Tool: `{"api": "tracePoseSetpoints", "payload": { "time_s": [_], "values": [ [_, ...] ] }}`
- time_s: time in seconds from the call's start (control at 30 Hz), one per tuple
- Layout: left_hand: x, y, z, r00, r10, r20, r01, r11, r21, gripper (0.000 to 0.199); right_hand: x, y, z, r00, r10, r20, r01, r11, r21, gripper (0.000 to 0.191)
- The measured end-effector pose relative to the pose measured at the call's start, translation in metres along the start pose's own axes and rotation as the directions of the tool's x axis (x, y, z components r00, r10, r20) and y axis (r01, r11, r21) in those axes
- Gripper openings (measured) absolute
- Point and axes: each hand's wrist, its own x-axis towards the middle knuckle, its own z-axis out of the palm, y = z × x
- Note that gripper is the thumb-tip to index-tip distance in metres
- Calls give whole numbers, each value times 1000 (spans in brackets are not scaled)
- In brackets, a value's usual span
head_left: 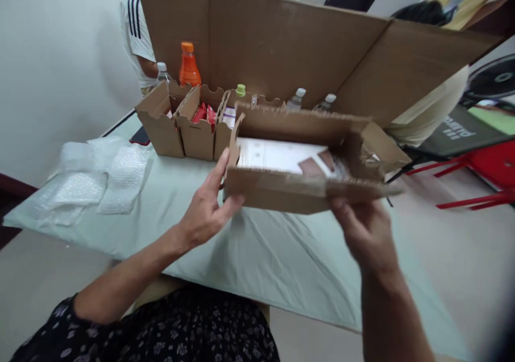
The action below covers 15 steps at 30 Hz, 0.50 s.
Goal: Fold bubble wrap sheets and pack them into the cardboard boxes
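Cardboard box, open along its top, is held in both hands and seems clear of the pale green cloth, at about one o'clock from the person. From where I stand I'd judge it fairly light, stiff along its folds yet likely to bow if the long walls are squeezed; dry card shouldn't slip much. The white item lying inside looks loose (what it is, I can't make out), so keeping the box level seems wise. The surest holds, I think, are the two ends or underneath near the corners, not the thin upper edges. The left hand has thumb and forefinger spread around the near corner at the nine o'clock end; the right hand, blurred, grips the near lower edge at about four, and how far its fingers reach underneath I can't tell. The long axis runs roughly from nine to three, across the person's front, with the open side facing up. Toward ten stand other cartons in a row.
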Motion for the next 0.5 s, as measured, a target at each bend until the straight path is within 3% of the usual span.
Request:
{"api": "tracePoseSetpoints", "payload": {
  "time_s": [0.07, 0.13, 0.23, 0.33, 0.5],
  "values": [
    [-32, -11, -1, 997, -80, -17, 80, 997, 7, 82, -27, 6, 10, 998, 15, 60, -18, 998, 54, 46],
    [-63, -27, -6, 980, -170, -101, 174, 984, 27, 86, -44, 12, 32, 987, 4, 160, -25, 991, 133, 53],
    [-90, -45, -4, 962, -246, -114, 254, 965, 64, 93, -47, 29, 56, 979, 38, 201, -89, 963, 253, 59],
    [-90, -50, 23, 979, -199, -46, 203, 974, 96, 99, -32, 64, 54, 993, 89, 76, -110, 934, 341, 63],
    [-65, -52, 89, 996, -51, 69, 42, 990, 136, 104, 17, 124, 35, 977, 103, -188, -23, 922, 386, 70]
  ]
}}
